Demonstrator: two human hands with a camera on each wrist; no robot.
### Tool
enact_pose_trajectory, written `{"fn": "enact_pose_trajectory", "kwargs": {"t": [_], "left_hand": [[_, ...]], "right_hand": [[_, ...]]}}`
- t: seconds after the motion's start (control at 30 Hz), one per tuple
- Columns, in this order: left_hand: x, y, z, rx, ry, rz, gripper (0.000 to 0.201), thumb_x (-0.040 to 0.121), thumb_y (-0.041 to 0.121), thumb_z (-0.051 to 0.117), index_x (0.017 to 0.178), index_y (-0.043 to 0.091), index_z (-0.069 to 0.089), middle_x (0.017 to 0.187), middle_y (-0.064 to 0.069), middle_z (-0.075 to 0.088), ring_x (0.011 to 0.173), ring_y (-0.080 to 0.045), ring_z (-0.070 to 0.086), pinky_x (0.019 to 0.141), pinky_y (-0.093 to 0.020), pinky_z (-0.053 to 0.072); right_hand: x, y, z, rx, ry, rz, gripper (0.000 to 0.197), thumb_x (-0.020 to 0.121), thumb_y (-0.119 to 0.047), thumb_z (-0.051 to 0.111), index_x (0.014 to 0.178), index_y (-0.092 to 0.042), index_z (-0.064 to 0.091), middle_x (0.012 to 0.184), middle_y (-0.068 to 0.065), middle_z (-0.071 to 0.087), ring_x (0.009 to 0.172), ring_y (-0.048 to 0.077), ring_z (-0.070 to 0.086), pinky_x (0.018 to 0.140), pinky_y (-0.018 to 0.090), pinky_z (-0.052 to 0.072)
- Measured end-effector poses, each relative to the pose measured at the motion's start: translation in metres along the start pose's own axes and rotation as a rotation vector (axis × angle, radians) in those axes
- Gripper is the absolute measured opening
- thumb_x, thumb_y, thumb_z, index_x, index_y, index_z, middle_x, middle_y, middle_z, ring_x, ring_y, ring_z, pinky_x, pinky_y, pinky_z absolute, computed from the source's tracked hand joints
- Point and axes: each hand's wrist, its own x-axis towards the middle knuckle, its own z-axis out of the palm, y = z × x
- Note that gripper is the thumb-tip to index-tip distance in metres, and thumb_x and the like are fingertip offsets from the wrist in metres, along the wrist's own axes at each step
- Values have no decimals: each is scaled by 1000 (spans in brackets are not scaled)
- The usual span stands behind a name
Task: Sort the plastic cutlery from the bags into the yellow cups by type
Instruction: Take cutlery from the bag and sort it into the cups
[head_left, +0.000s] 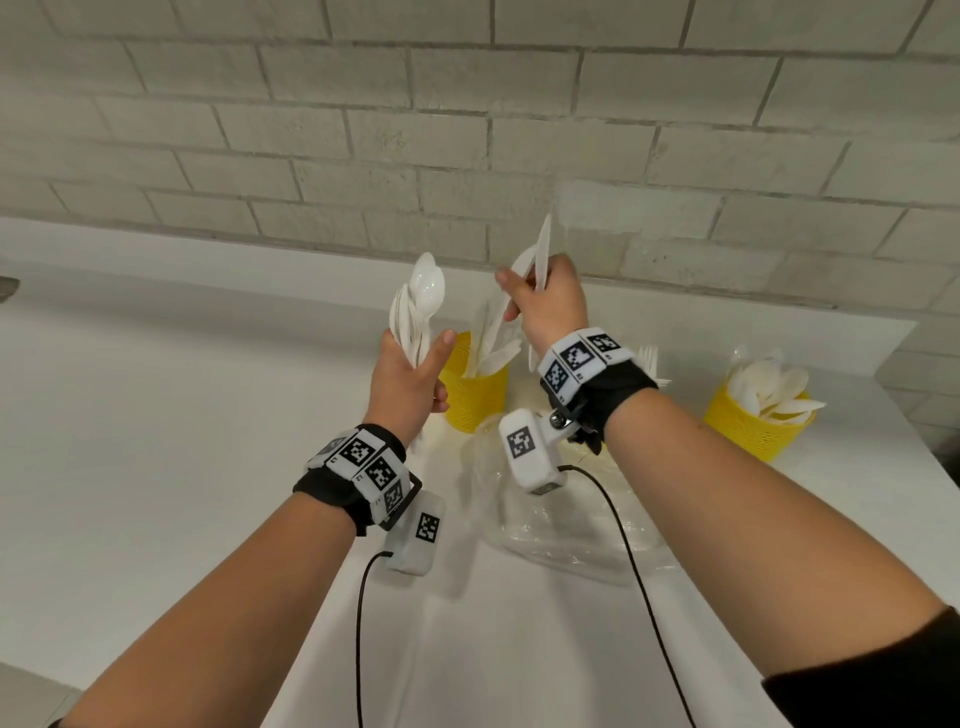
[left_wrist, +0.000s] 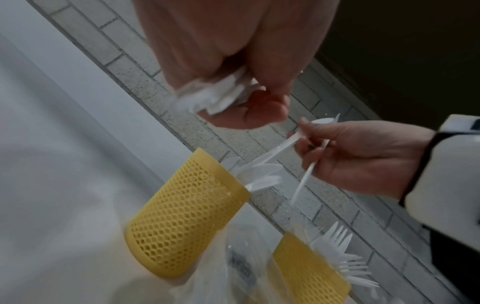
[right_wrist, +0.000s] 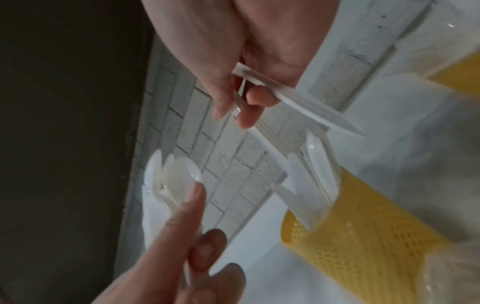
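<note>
Mid-frame, the left hand (head_left: 410, 379) is gripping a bundle of white plastic spoons (head_left: 423, 306) and the right hand (head_left: 550, 301) is pinching white plastic knives (head_left: 540, 254); three yellow mesh cups (head_left: 475, 395) are already holding sorted cutlery, so sorting is looking well advanced.

The spoons (head_left: 423, 306) in the left hand (head_left: 410, 387) are glossy white, and so are the knives (head_left: 540, 260) in the right hand (head_left: 550, 306). The three cups (head_left: 475, 397) are bright yellow with a fine mesh of small holes; the forks (left_wrist: 345, 259) standing in one of them are white. The bags (head_left: 571, 535) are clear with a faint cream tint. The tabletop (head_left: 182, 415) is plain white. The wall (head_left: 467, 130) is pale grey brick with darker grey joints. The wristbands (head_left: 363, 467) are black, carrying white blocks printed with black square-code patterns. The cables (head_left: 639, 571) are black.
</note>
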Motion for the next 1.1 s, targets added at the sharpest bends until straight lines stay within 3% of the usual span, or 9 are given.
{"fn": "enact_pose_trajectory", "kwargs": {"t": [0.2,0.33,0.43,0.57,0.73,0.83,0.93,1.0,1.1], "left_hand": [[2,-8,-3,53,-18,22,39,89,39,62,109,12,42,73,-3,48,46,-11,44,44,-24,42],[4,-11,-3,84,0,-22,33,90,39,60,102,19,36,78,0,44,54,-12,42,47,-26,41],[6,-14,-3,127,14,0,37,90,42,60,104,17,35,80,1,46,61,-13,45,51,-27,42],[10,-18,-1,146,12,11,39,90,43,58,105,17,33,85,3,46,71,-14,48,62,-30,44],[7,-14,4,135,-15,45,32,96,34,51,109,15,28,88,3,46,69,-10,48,53,-20,44],[9,-13,5,107,-10,65,30,98,31,49,111,15,27,93,-1,46,72,-11,47,56,-22,44],[10,-11,7,62,-1,53,27,98,25,49,110,14,26,88,-3,45,64,-12,46,48,-19,43],[12,-10,8,41,10,48,25,98,22,49,107,15,26,87,-5,45,63,-15,45,49,-23,41],[14,-10,8,66,12,51,22,98,17,46,107,15,26,93,-5,46,73,-15,47,59,-25,40]], "right_hand": [[3,6,6,-9,-127,88,70,74,-44,75,129,-12,43,122,4,44,105,14,48,85,28,40],[12,-10,6,72,-27,13,37,94,-45,44,100,-9,48,93,10,52,77,23,51,78,41,42],[14,-19,5,-2,27,-69,32,100,-37,35,88,-11,49,93,12,52,88,26,48,87,40,39],[10,-19,9,85,-74,-116,35,101,-35,34,113,-6,48,108,10,48,102,18,46,90,22,31],[15,7,22,-118,-184,-32,35,96,-39,47,94,-4,51,88,14,52,77,23,51,74,30,39],[9,12,19,-180,-204,-17,54,89,-48,55,127,-10,50,119,8,44,98,13,49,87,24,38],[1,7,21,-184,-78,-134,52,86,-46,61,125,-13,51,117,5,38,106,15,49,97,26,40],[-8,-1,23,-191,-70,-200,33,83,-42,65,99,-14,61,100,1,46,93,14,54,88,23,44],[-28,-7,28,-197,-248,-162,29,77,-40,73,75,-12,65,72,-8,53,65,2,51,58,6,40]]}}
